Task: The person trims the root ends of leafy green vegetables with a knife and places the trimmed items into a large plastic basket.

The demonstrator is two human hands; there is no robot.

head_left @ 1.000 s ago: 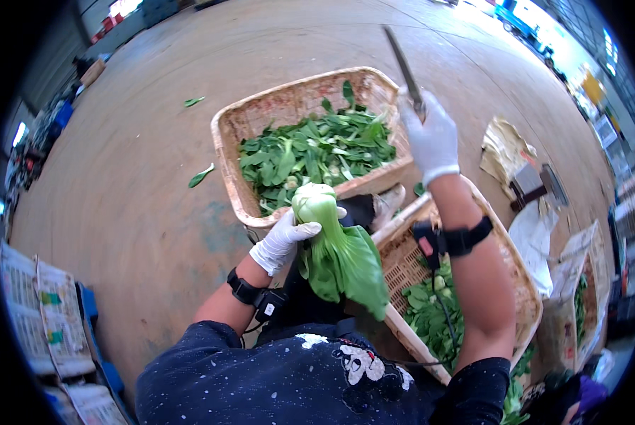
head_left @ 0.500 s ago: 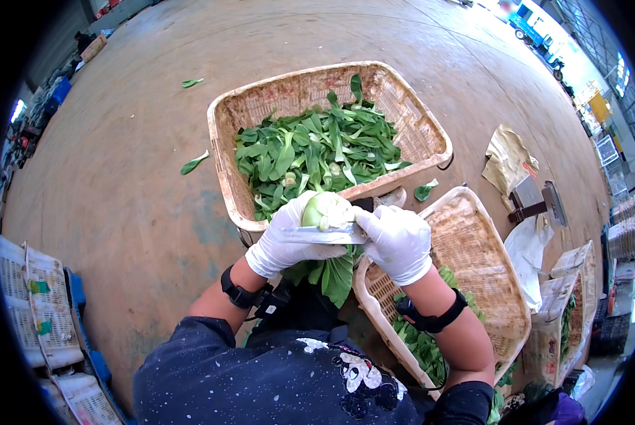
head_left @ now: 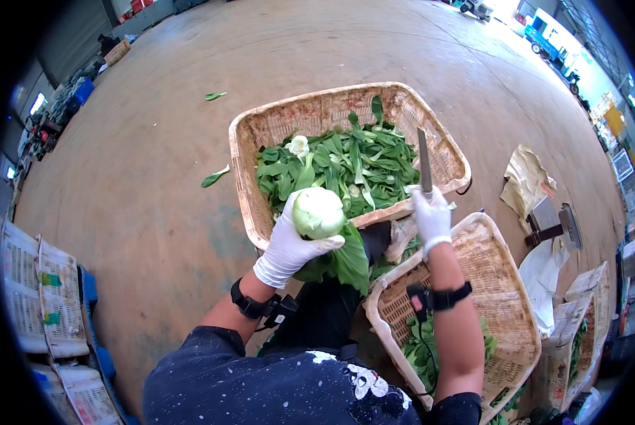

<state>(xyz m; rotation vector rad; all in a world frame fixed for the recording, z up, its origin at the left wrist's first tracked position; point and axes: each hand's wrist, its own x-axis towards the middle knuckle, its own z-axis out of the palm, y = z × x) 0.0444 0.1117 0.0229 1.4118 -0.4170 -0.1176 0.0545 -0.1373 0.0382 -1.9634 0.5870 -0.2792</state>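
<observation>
My left hand [head_left: 292, 242], in a white glove, is wrapped round a bok choy [head_left: 319, 213]. Its pale, trimmed base faces up and its green leaves hang below the hand. My gloved right hand [head_left: 431, 215] grips a knife [head_left: 424, 161] by the handle, the blade pointing away from me over the right side of the far basket. That basket [head_left: 244, 186] has a dirty, cream plastic rim and holds many loose green leaves [head_left: 324, 164]. A whitish cut piece [head_left: 298, 146] lies on top of them.
A second basket [head_left: 498, 283] with greens inside stands by my right forearm. Farther right are brown paper [head_left: 529, 185], a scale-like metal device [head_left: 571, 225] and another crate [head_left: 569, 333]. Stacked crates [head_left: 55, 290] stand at the left. Stray leaves [head_left: 215, 176] lie on the floor.
The knife has left the bok choy's base, and my right hand has swung it away to the right. A whitish piece now shows on the leaves. The view has shifted slightly.
</observation>
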